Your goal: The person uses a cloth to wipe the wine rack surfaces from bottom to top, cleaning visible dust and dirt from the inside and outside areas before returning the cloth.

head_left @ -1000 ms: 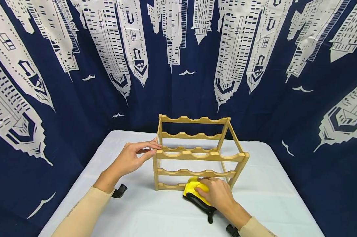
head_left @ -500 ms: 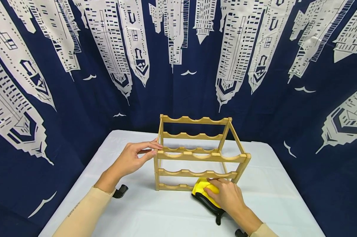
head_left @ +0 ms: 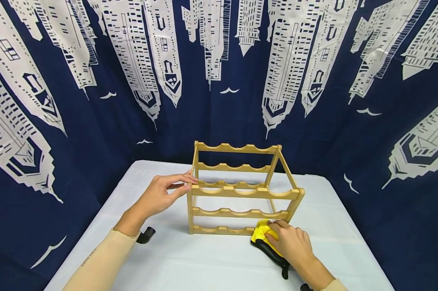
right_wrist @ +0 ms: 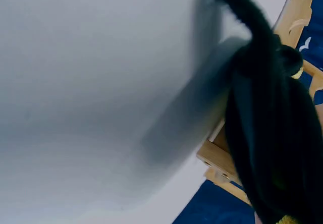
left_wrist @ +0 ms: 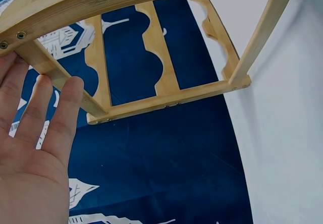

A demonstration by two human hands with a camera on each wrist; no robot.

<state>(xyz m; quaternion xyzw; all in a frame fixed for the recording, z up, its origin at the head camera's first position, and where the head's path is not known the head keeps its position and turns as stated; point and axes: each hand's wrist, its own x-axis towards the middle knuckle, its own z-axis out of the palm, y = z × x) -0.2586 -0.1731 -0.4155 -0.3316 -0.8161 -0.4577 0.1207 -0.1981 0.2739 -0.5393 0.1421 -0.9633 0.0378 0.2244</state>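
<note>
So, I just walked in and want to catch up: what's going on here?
A person has both hands at a light-wood rack with scalloped rails, standing on a white-covered table. The left hand touches its near left upper corner. The right hand holds a yellow fabric cloth with black trim at the right end of the bottom front rail. I can't tell how firmly it presses there.
</note>
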